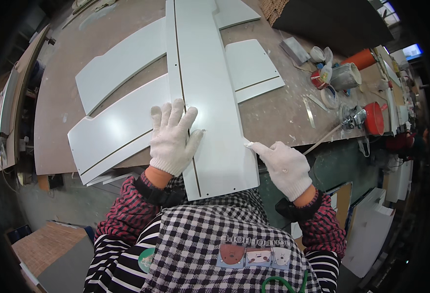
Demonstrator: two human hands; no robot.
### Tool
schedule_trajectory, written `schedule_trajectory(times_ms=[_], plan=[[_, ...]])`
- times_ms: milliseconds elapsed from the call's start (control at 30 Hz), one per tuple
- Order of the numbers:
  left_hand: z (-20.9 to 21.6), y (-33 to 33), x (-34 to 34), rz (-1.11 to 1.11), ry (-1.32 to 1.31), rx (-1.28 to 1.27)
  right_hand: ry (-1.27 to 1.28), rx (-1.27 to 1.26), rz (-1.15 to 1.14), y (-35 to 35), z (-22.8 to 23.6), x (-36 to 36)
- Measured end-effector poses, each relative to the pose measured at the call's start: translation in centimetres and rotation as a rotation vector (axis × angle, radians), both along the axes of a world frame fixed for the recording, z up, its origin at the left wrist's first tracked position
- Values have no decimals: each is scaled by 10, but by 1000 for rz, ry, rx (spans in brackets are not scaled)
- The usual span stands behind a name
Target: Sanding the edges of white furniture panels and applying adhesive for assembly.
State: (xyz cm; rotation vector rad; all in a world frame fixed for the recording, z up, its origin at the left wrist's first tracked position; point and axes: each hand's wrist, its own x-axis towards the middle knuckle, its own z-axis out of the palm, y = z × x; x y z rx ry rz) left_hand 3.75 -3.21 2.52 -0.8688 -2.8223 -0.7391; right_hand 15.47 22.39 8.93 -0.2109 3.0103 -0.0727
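Note:
A long white panel (210,93) with a dark groove along its left side lies lengthwise before me, its near end reaching the table's front edge. My left hand (172,139), in a white knitted glove, rests on the panel across the groove, fingers spread. At the panel's right edge is my right hand (285,166), gloved the same way. Its fingers are curled, with thumb and forefinger tips at a small whitish bit by the edge; what they hold is too small to name.
More white panels (122,63) lie under and beside the long one on the brown table (59,122). At the right are a roll of tape (329,97), a grey tub (345,76), a red bowl (374,118) and a thin stick (324,138). A dark box (332,24) stands behind.

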Motion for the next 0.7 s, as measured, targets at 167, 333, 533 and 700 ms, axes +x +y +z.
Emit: schedule_trajectory(times_ms=[167, 333, 533, 700], plan=[[-1, -1, 1, 14, 13, 7, -56, -46, 10, 0, -1, 20], [3, -1, -1, 5, 6, 0, -116, -42, -25, -5, 1, 42], [5, 0, -1, -2, 5, 7, -64, -42, 15, 2, 3, 63], [2, -2, 0, 2, -22, 4, -16, -324, -171, 17, -3, 59]])
